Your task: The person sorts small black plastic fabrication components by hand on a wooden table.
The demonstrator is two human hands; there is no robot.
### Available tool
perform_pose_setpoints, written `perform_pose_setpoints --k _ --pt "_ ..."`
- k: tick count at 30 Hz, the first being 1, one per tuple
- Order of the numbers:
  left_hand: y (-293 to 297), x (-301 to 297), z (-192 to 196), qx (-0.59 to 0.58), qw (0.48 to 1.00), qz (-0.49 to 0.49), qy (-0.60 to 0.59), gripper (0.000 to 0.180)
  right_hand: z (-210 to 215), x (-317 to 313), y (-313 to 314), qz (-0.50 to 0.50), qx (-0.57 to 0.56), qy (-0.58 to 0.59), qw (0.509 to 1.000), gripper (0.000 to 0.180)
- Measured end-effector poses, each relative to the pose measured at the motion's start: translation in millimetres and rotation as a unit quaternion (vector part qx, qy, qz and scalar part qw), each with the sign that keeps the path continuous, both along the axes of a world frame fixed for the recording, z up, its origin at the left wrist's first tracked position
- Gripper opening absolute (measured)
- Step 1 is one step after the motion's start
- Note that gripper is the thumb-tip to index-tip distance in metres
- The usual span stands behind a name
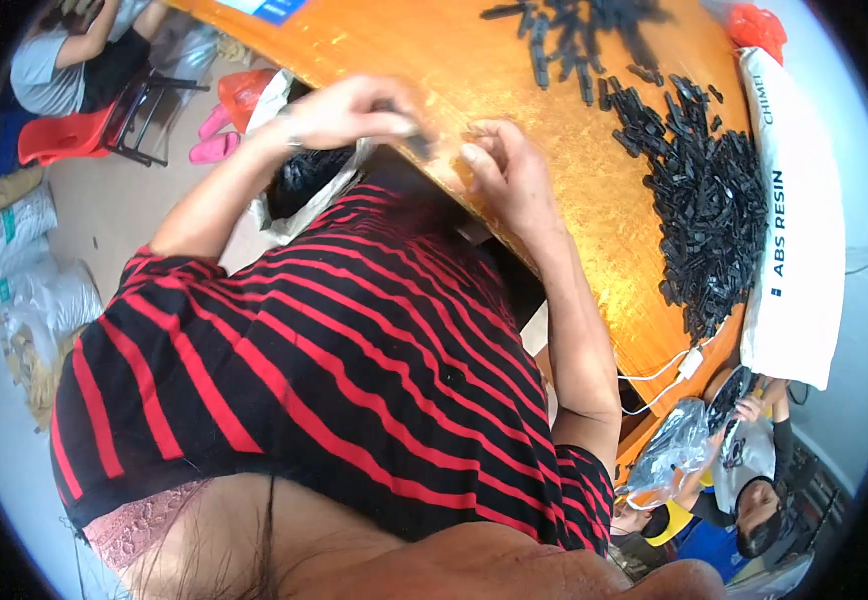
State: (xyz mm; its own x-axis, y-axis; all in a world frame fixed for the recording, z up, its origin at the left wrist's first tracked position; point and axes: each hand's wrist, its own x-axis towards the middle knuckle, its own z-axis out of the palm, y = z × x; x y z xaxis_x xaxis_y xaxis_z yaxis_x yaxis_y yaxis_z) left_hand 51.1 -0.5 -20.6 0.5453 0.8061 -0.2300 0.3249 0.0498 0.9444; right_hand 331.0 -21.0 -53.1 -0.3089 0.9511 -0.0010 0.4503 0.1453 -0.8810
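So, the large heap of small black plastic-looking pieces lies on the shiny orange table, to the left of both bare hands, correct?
The side is wrong: the head view shows the heap on the table to the right of both the left hand and the right hand.

Two black heaps [709, 205] [579, 35], two pink slippers [214, 149] [215, 122]
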Motion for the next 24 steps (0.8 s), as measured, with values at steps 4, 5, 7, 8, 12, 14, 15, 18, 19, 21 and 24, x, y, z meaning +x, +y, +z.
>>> perform_pose_setpoints --k 4,5,7,8,12,14,15,18,19,21,24 --pt "5.3 -87.8 9.4 0.225 0.923 -0.124 0.286 0.036 12.2 64.2 24.1 -0.129 0.048 -0.111 0.984 0.025" --pt "8.5 -94.0 9.8 0.312 0.888 -0.130 0.311 0.039 5.0 89.8 34.9 -0.157 0.104 -0.178 0.966 0.021" --pt "16.6 -78.7 15.7 0.308 0.883 -0.086 0.345 0.037 7.2 114.2 48.4 -0.203 0.171 -0.289 0.920 0.018" --pt "24.4 -63.1 11.8 0.189 0.949 -0.012 0.252 0.035 6.5 121.2 52.2 -0.200 0.190 -0.336 0.901 0.019" --pt "71.9 23.0 1.5 0.382 0.898 -0.010 0.220 0.026 6.4 135.4 69.2 -0.138 0.179 -0.457 0.860 0.021" --pt "96.1 65.2 -8.8 0.456 0.863 -0.013 0.215 0.024 2.3 139.3 76.6 -0.121 0.184 -0.466 0.857 0.019" --pt "106.3 85.3 -11.6 0.468 0.858 -0.007 0.212 0.024 2.1 140.5 78.4 -0.106 0.185 -0.475 0.854 0.017" --pt "136.3 125.2 -32.3 0.529 0.826 0.008 0.193 0.023 9.6 136.3 78.1 -0.064 0.187 -0.485 0.852 0.015" --pt "143.2 132.7 -36.2 0.543 0.814 -0.010 0.207 0.022 11.1 134.5 77.7 -0.039 0.192 -0.478 0.857 0.016" --pt "150.1 136.3 -42.4 0.554 0.802 -0.029 0.222 0.021 12.3 122.1 72.1 -0.053 0.182 -0.461 0.867 0.019" --pt "148.2 139.6 -43.2 0.570 0.786 -0.031 0.238 0.018 11.9 97.7 60.3 -0.102 0.244 -0.213 0.941 0.024"
